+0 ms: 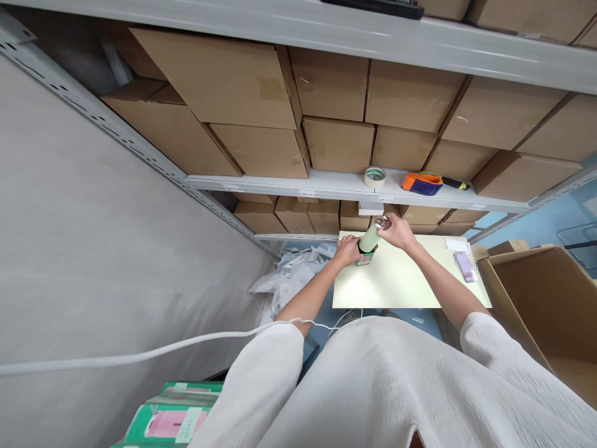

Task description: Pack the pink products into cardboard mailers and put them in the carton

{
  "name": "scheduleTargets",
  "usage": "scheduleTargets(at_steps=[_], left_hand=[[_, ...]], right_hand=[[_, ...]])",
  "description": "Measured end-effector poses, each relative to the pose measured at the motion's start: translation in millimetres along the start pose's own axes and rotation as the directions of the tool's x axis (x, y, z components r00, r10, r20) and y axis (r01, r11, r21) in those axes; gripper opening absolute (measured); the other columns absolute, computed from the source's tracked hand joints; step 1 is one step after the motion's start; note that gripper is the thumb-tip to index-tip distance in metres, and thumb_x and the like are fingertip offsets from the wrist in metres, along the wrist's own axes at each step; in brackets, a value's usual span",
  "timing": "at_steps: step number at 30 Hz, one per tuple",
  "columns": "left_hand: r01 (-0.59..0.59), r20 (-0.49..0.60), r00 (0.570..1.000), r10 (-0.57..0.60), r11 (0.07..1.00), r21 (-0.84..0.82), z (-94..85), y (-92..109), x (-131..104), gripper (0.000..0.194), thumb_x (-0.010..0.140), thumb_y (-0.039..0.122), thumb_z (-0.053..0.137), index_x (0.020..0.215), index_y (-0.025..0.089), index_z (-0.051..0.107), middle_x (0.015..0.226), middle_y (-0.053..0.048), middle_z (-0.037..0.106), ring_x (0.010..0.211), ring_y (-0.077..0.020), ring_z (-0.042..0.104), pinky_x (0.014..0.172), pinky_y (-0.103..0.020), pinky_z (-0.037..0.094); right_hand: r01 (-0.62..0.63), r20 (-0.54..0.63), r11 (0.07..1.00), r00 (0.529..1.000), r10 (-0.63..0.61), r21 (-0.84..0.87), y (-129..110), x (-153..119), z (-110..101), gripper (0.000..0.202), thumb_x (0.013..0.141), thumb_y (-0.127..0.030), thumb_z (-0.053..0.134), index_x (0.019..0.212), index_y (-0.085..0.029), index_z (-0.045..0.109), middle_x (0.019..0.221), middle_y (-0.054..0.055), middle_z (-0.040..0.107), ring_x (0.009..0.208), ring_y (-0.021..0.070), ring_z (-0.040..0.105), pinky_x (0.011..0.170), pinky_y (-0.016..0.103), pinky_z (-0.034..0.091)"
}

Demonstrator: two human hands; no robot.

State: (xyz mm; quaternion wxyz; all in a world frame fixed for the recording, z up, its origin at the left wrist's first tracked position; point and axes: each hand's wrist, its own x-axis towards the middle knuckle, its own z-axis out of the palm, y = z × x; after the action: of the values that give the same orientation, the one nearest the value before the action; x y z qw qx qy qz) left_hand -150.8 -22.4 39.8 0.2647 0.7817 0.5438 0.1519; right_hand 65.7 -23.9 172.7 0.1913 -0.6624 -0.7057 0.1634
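Observation:
A pale green bottle [370, 239] with a shiny metal top stands tilted, its lower end inside a small green box [364, 259] on the cream table [401, 280]. My right hand [395, 230] is closed round the metal top of the bottle. Fingers of my left hand [347, 250] are wrapped against the left side of the box, near its opening. The bottle's bottom is hidden by the box.
Brown cartons [336, 143] fill the shelves ahead. A tape roll [375, 177] and an orange-and-blue tool [422, 183] lie on the shelf edge. A large open carton [536, 298] is at right, green boxes [172, 423] at lower left. A white cable [140, 356] crosses the left side.

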Motion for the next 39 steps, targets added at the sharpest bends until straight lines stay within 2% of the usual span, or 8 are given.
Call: scheduleTargets(at_steps=[7,11,15,18,24,31,35,39], left_hand=[[0.003,0.038,0.999,-0.005,0.998,0.055,-2.4,0,-9,0.075,0.078,0.03,0.081,0.149,0.021,0.06,0.158,-0.017,0.054,0.143,-0.0412,0.049,0.116,-0.049,0.04],[-0.02,-0.063,0.998,0.023,0.999,0.042,-9.2,13,-12,0.064,0.087,0.022,0.068,0.151,0.023,0.06,0.161,-0.015,0.053,0.147,-0.0387,0.046,0.119,-0.052,0.038],[-0.117,-0.171,0.98,0.104,0.991,-0.068,-16.1,44,-6,0.046,0.102,0.029,0.055,0.147,0.023,0.064,0.152,-0.013,0.062,0.142,-0.0332,0.053,0.12,-0.049,0.04],[-0.168,-0.084,0.985,0.153,0.963,-0.211,-13.1,75,1,0.05,0.1,0.041,0.064,0.146,0.021,0.065,0.138,-0.013,0.071,0.129,-0.0316,0.063,0.113,-0.044,0.048],[-0.029,-0.006,1.0,0.028,0.943,-0.33,13.1,121,-1,0.071,0.081,0.047,0.087,0.144,0.022,0.065,0.137,-0.011,0.074,0.111,-0.031,0.071,0.097,-0.041,0.057],[0.013,-0.019,0.999,-0.028,0.836,-0.549,34.6,133,3,0.058,0.09,0.041,0.078,0.143,0.02,0.065,0.136,-0.011,0.075,0.114,-0.0279,0.073,0.096,-0.039,0.06],[-0.037,0.008,0.998,0.057,0.737,-0.675,37.4,140,9,0.058,0.097,0.048,0.072,0.146,0.019,0.064,0.139,-0.013,0.074,0.121,-0.0295,0.072,0.101,-0.041,0.06],[0.026,0.002,1.0,-0.031,0.782,-0.623,42.0,151,12,0.061,0.097,0.049,0.073,0.151,0.023,0.062,0.145,-0.012,0.07,0.121,-0.0292,0.071,0.103,-0.04,0.059]], right_hand=[[-0.046,-0.094,0.997,0.994,0.052,0.07,18,-1,-33,0.035,0.086,-0.041,0.066,0.115,-0.021,0.068,0.095,0.006,0.077,0.085,0.0247,0.069,0.08,0.032,0.048],[-0.071,-0.12,0.995,0.99,0.079,0.069,32,-3,-43,0.033,0.086,-0.041,0.065,0.112,-0.021,0.07,0.096,0.007,0.078,0.086,0.0257,0.069,0.08,0.033,0.048],[-0.069,-0.089,0.994,0.993,0.076,0.079,43,-6,-50,0.031,0.087,-0.043,0.065,0.108,-0.022,0.072,0.094,0.006,0.078,0.086,0.0254,0.069,0.08,0.032,0.047],[-0.042,-0.043,0.996,0.998,0.045,0.079,52,-9,-54,0.027,0.089,-0.045,0.063,0.098,-0.023,0.073,0.088,0.005,0.077,0.083,0.0238,0.068,0.079,0.031,0.046],[-0.082,-0.012,0.978,0.996,0.086,0.19,77,-19,-50,0.034,0.091,-0.05,0.064,0.102,-0.021,0.078,0.091,0.005,0.079,0.088,0.0239,0.07,0.084,0.032,0.052],[-0.121,0.049,0.76,0.992,0.117,0.638,106,-37,-24,0.08,0.085,-0.063,0.077,0.148,-0.015,0.063,0.125,0.014,0.078,0.114,0.0266,0.073,0.105,0.042,0.057],[-0.136,0.161,0.634,0.987,0.018,0.762,115,-47,-15,0.075,0.082,-0.073,0.078,0.133,-0.017,0.072,0.124,0.013,0.079,0.121,0.0296,0.072,0.106,0.045,0.059],[-0.191,0.159,0.601,0.982,0.106,0.776,119,-45,-13,0.066,0.077,-0.072,0.083,0.113,-0.017,0.075,0.117,0.013,0.08,0.114,0.0303,0.075,0.098,0.045,0.063]])
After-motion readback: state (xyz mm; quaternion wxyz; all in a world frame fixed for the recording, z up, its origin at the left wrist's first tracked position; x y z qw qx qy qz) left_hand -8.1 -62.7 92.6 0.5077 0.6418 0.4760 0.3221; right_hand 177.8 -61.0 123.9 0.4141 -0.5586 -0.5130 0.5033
